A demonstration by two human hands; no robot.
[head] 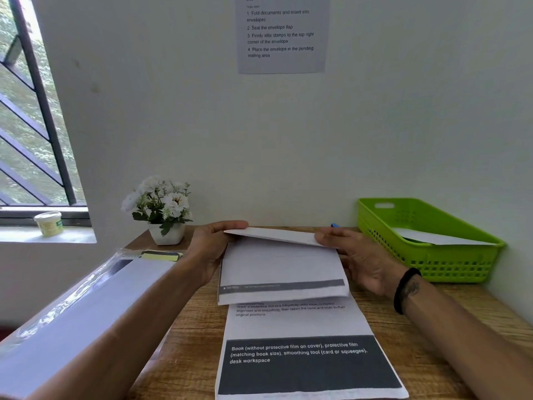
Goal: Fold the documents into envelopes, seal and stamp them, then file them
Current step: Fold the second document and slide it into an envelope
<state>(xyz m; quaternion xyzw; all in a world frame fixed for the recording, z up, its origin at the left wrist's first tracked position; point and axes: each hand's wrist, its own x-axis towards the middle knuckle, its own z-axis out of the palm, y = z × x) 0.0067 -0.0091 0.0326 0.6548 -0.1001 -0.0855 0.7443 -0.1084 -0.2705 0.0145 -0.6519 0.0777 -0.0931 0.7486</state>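
The wooden table [432,327] stands against the wall. On it lie a long printed paper [302,327], a green basket [450,267] at the right, a white pot of flowers [165,215] at the back, and a wrapped pack of paper [86,313] at the left.

This is a small desk corner set up for office paperwork, probably in a home or a plain room. A wooden desk [432,327] stands against a bare pale wall, where a printed instruction sheet [282,36] lists mailing steps. A green plastic filing tray [450,264] sits at the right, a potted white flower plant [160,210] at the left, beside a barred window [31,111].
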